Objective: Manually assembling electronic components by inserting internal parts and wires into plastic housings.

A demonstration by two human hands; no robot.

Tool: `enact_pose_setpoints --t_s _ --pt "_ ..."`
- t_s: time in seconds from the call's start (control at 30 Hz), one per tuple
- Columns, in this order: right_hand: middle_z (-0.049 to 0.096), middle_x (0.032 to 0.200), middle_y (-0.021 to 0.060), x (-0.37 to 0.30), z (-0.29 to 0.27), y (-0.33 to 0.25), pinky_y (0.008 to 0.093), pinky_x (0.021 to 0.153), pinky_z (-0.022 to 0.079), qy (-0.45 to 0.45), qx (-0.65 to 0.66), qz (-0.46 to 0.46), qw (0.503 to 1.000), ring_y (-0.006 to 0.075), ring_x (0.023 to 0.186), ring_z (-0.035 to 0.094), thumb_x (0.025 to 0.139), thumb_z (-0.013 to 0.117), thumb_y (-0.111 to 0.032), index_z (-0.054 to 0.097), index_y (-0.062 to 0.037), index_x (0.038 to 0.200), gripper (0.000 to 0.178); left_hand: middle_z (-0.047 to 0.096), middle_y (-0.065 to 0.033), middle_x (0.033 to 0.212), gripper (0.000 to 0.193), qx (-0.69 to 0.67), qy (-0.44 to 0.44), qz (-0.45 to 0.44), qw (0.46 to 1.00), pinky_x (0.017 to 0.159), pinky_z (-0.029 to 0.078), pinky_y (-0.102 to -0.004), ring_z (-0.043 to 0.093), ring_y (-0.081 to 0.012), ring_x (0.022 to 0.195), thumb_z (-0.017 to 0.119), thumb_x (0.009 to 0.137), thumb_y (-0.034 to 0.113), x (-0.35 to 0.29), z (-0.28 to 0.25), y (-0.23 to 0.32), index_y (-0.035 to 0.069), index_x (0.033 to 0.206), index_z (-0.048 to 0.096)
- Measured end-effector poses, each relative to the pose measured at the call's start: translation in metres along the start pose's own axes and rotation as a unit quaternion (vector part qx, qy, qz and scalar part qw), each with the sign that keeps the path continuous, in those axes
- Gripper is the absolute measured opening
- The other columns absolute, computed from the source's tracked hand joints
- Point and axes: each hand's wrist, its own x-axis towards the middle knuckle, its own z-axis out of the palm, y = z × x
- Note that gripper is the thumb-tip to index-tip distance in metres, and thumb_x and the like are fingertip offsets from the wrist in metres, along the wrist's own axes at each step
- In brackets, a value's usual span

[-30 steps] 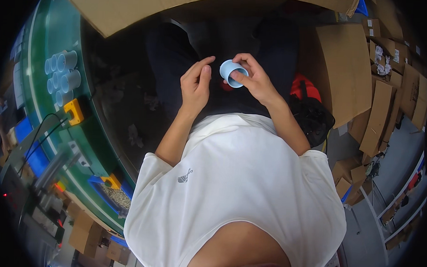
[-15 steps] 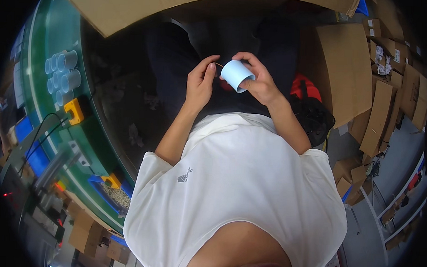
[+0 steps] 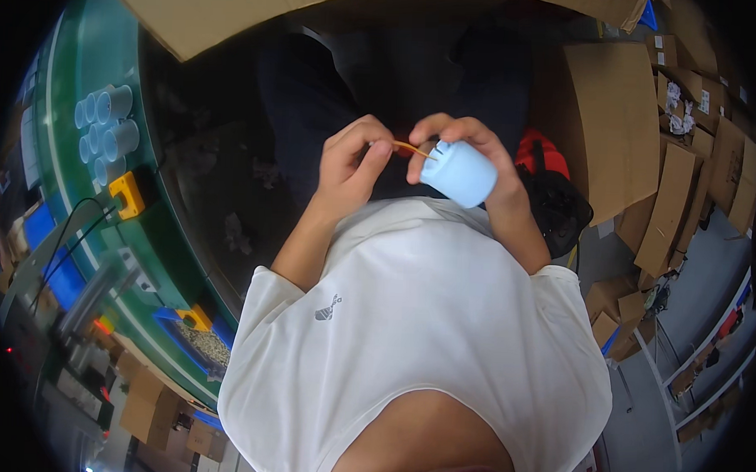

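Observation:
My right hand (image 3: 496, 147) is wrapped round a light-blue plastic cylinder (image 3: 463, 177), shaped like a small cup, tilted above my lap. Its notched end faces my left hand (image 3: 352, 158). A thin orange cord or wire (image 3: 409, 146) runs from that end to the pinched thumb and forefinger of my left hand. Where the cord joins the cylinder is too small to make out.
Several like cups (image 3: 120, 140) stand on the green conveyor (image 3: 157, 253) to my left, near a yellow bracket (image 3: 127, 196). A blue bin of small parts (image 3: 203, 344) sits closer. Cardboard (image 3: 611, 128) rises on the right, and another sheet (image 3: 261, 7) spans the far side.
The cylinder has moved right and nearer me, and has turned so its notched end faces my left hand. More of the orange cord shows. My left hand has shifted slightly nearer me.

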Motion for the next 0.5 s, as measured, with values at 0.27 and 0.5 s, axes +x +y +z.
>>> enact_pose_setpoints --t_s 0.27,0.5 --pt "0.060 0.130 0.0264 0.010 0.011 -0.004 0.0455 0.086 0.057 -0.051 0.320 0.049 0.945 0.0419 0.107 0.067 0.099 0.056 -0.032 0.055 -0.0061 0.132 0.042 0.065 -0.0083 0.072 0.012 0.096 -0.112 0.280 0.949 0.053 0.042 -0.0315 0.056 -0.0205 0.057 0.076 0.082 0.010 0.026 0.022 0.088 0.001 0.083 0.069" --pt "0.054 0.135 0.0261 0.004 0.004 0.005 0.0449 0.094 0.052 0.018 0.348 0.078 0.934 0.0354 0.108 0.062 0.099 0.059 -0.048 0.052 -0.0088 0.135 0.054 0.066 -0.0091 0.072 0.011 0.109 -0.096 0.317 0.937 0.054 0.043 -0.0311 0.058 -0.0195 0.058 0.076 0.081 0.010 0.033 0.035 0.091 0.002 0.085 0.069"
